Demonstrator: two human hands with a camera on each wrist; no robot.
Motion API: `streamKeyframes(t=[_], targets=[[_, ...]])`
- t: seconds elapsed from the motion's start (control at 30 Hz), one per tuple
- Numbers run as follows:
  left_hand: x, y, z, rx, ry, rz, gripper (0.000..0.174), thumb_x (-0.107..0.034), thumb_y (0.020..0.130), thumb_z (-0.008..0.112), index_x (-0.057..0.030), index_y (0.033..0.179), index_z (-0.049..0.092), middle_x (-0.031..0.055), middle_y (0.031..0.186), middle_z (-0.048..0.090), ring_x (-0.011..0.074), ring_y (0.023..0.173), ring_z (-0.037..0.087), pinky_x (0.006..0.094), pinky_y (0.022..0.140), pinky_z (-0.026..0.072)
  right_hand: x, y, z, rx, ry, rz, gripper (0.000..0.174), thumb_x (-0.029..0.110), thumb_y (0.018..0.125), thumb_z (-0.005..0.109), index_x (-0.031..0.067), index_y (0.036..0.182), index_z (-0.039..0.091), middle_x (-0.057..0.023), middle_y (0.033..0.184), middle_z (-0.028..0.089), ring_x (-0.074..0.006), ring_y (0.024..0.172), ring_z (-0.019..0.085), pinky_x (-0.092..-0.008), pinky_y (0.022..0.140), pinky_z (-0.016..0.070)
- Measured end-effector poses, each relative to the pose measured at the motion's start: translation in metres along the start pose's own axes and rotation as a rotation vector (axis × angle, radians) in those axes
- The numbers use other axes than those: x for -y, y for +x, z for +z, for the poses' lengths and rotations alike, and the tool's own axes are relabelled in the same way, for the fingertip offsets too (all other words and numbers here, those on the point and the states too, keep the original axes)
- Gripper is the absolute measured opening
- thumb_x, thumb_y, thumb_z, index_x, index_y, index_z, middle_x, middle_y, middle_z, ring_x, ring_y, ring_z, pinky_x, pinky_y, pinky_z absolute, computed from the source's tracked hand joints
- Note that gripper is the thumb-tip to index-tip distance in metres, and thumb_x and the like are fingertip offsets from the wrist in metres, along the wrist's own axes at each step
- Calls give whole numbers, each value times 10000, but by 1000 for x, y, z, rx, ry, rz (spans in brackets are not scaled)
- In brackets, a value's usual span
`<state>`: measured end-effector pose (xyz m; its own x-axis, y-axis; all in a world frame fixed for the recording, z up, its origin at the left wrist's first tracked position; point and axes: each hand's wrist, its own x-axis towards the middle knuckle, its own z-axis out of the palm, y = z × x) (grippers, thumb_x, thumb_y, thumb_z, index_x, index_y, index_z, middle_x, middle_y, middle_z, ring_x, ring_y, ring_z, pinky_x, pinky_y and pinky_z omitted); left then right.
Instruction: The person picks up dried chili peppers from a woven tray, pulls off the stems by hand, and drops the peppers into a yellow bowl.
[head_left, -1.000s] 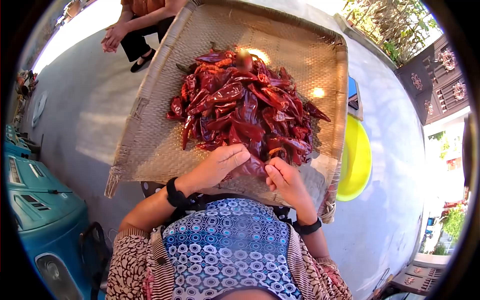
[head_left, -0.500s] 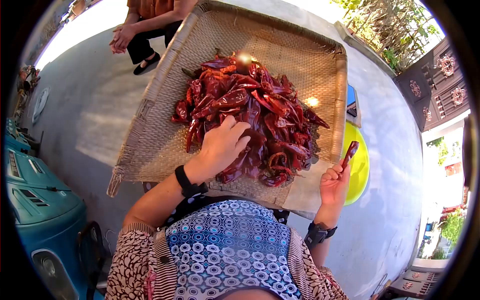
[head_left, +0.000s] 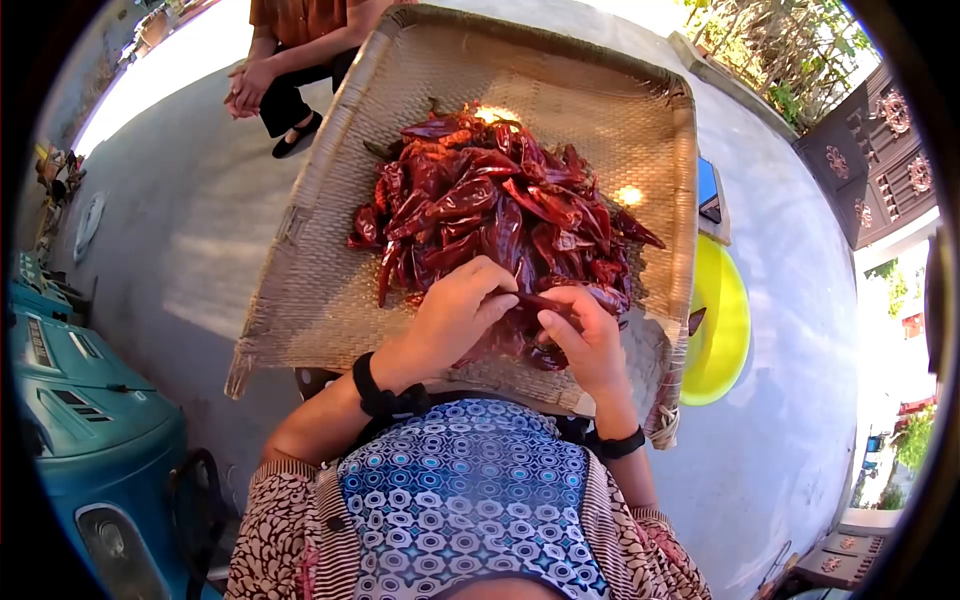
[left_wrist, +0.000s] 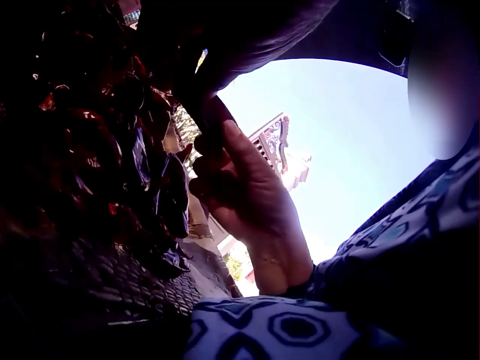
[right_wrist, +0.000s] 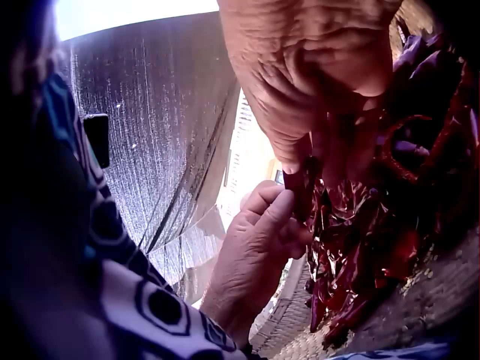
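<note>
A heap of glossy dried red chili peppers lies on a woven tray. At the heap's near edge, both hands meet at one dark red chili pepper. My left hand pinches its left end between thumb and fingers. Gripping the other end is my right hand, thumb toward me. In the right wrist view the chili pepper stands between the fingertips of both hands. The left wrist view is dark, with my right hand at its middle.
Right of the tray is a yellow-green basin, with a dark red chili at its near-tray side. A teal machine stands at left. Another person's clasped hands show at upper left.
My right hand swung out over the basin holding a chili pepper, then came back beside my left hand. A chili now shows at the basin. My left hand lifted a pepper from the heap.
</note>
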<state>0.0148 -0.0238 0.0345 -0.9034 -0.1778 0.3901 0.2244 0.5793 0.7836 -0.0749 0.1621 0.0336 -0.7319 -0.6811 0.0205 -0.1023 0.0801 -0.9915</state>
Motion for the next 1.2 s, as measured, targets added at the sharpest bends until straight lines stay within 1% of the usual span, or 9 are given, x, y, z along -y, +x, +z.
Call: streamKeyframes(t=[0.2, 0.5, 0.63, 0.73, 0.83, 0.9, 1.0, 1.13, 1.2], targets=[[14, -7, -1, 64, -452, -136, 306, 10, 830, 704, -44, 1113, 601, 57, 1162, 482, 67, 780, 545, 213, 675, 456, -12, -4, -13, 28, 243, 162, 234, 137, 922, 657, 24, 1118, 598, -21, 876, 644, -90, 701, 620, -233, 636, 507], [22, -14, -9, 21, 244, -124, 378, -106, 772, 769, -107, 1111, 601, 52, 1107, 478, 167, 735, 571, 321, 678, 513, -38, -33, -95, -603, 857, 115, 248, 268, 936, 648, 98, 1106, 588, -32, 973, 666, -115, 689, 567, -256, 625, 508], [26, -14, -8, -5, 207, -78, 331, -80, 787, 757, -92, 1081, 606, 68, 1090, 486, 165, 806, 568, 306, 688, 499, -54, -43, -140, -593, 1309, -52, 296, 332, 976, 574, 116, 1178, 572, -2, 1032, 668, -100, 705, 543, -269, 644, 511], [30, -13, -10, -40, 95, -22, 284, -50, 821, 726, -76, 1075, 602, 78, 1116, 495, 150, 869, 558, 279, 709, 485, -59, -48, -147, -451, 1285, 1, 307, 296, 987, 554, 111, 1232, 551, -9, 1054, 663, -102, 720, 556, -265, 648, 512], [19, -11, -15, -49, -87, -31, 248, -44, 876, 678, -50, 1104, 579, 72, 1161, 507, 109, 904, 540, 258, 737, 474, -33, -42, -96, -390, 877, 26, 336, 269, 982, 556, 97, 1269, 531, -31, 1054, 664, -104, 732, 571, -263, 645, 511], [18, -11, -17, -73, -267, -4, 226, -66, 926, 635, -37, 1136, 560, 55, 1166, 529, 83, 904, 529, 252, 754, 470, -20, -33, -69, -151, 575, -25, 361, 189, 947, 605, 73, 1278, 519, -44, 1087, 643, -99, 751, 583, -252, 648, 505], [0, -13, -22, -20, -663, -341, 192, -111, 961, 599, -30, 1130, 562, 11, 1031, 563, 69, 887, 508, 210, 771, 434, 7, -17, -30, -1, 177, 33, 437, 72, 894, 647, 62, 1306, 504, -48, 1197, 579, -83, 759, 573, -229, 648, 487], [3, -13, -25, 17, -816, -429, 243, -116, 987, 557, -45, 1216, 521, -14, 1034, 567, 39, 912, 499, 195, 788, 425, 17, 6, -3, 97, -68, -16, 560, 13, 867, 667, 77, 1377, 446, -69, 1246, 565, -55, 755, 545, -203, 643, 453], [-6, -14, -21, -21, -984, -387, 322, -137, 944, 639, -49, 1219, 496, -2, 1073, 574, 53, 943, 533, 219, 817, 453, 13, 14, 5, 124, -68, -58, 595, -16, 857, 665, 82, 1394, 430, -50, 1285, 540, -48, 754, 532, -205, 653, 451]])
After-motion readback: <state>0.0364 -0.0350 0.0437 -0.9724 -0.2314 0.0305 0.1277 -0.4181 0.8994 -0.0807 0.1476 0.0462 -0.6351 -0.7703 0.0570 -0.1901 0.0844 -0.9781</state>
